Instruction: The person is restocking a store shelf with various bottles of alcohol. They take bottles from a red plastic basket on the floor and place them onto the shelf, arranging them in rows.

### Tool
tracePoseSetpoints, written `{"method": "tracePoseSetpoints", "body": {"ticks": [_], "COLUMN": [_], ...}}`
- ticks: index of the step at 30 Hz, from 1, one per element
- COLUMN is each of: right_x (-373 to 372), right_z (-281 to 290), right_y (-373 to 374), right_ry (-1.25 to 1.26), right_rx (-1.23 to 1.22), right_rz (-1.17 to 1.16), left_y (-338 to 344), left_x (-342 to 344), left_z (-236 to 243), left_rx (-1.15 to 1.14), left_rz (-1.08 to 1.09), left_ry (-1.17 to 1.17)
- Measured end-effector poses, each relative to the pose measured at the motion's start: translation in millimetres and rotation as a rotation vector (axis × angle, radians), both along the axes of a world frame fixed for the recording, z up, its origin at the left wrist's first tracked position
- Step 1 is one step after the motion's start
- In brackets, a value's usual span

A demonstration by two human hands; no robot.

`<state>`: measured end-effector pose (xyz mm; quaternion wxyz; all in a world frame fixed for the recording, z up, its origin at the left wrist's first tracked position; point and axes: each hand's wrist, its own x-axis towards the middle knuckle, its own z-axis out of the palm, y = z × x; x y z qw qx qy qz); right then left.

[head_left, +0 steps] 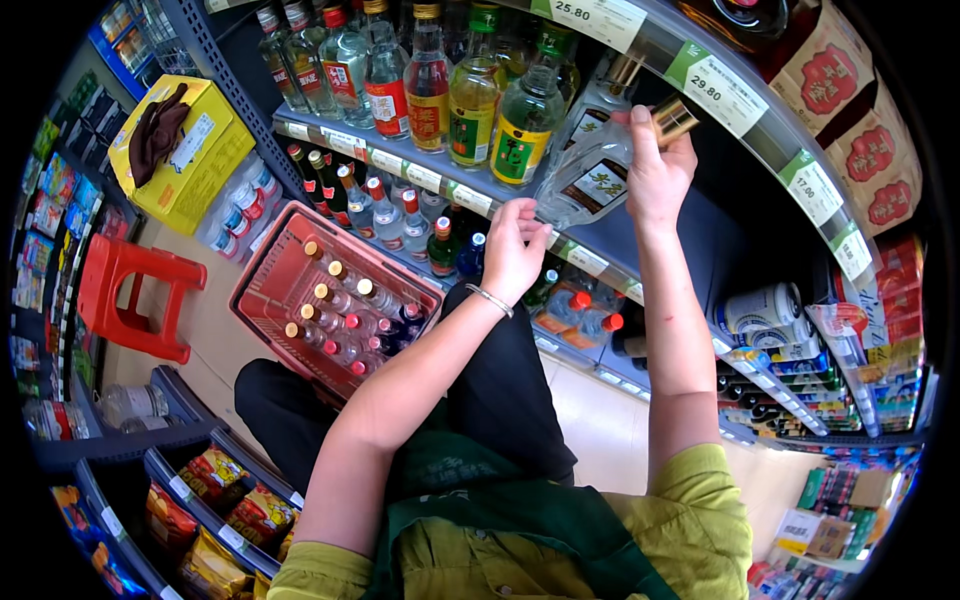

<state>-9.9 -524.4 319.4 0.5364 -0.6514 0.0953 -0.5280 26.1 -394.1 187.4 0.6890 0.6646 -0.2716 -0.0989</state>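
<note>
Right hand closed around the neck end of a tilted clear bottle, whose body slants down toward the left hand, half open and perhaps not touching. Below the grip, the shelf could knock the glass if it dips; leftward, the green-capped bottle could topple if it swings; slippage near the gold cap could drop it.

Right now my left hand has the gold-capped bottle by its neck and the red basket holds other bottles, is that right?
Not quite: in the head view, it is your right hand that has the gold-capped bottle by its neck; your left hand is near its base. The red basket does hold other bottles.
</note>
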Motion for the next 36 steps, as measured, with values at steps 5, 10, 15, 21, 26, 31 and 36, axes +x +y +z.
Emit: {"method": "tracePoseSetpoints", "body": {"ticks": [5,10,15,21,26,31,36], "right_x": [6.8,14.5,22.7,29.1,29.2,27.7,18.4], "right_z": [1.5,-0.7,-7.7,-13.8,-19.4,-10.7,-40.4], "right_y": [3.7,4.0,2.0,1.0,-9.0,3.2,-32.6], "right_ry": [0.052,0.086,0.122,0.101,0.238,0.265,-0.1], "right_rx": [-0.03,-0.068,-0.073,-0.052,-0.23,-0.329,0.052], "right_rz": [0.035,0.006,-0.019,-0.048,-0.192,-0.277,-0.262], "left_y": [-4.6,-3.9,-1.6,5.9,-13.8,-40.3,-45.4], "left_x": [3.2,4.2,7.3,2.7,-5.9,-4.7,-2.2], "left_z": [-3.2,-6.2,-10.5,18.1,49.7,65.5,60.6], "left_rx": [0.023,0.058,0.083,0.187,0.14,0.106,0.134], "left_rz": [-0.039,-0.056,-0.033,0.065,0.235,0.377,0.378], "left_ry": [0.058,0.048,0.011,-0.258,-0.523,-0.572,-0.566]}}
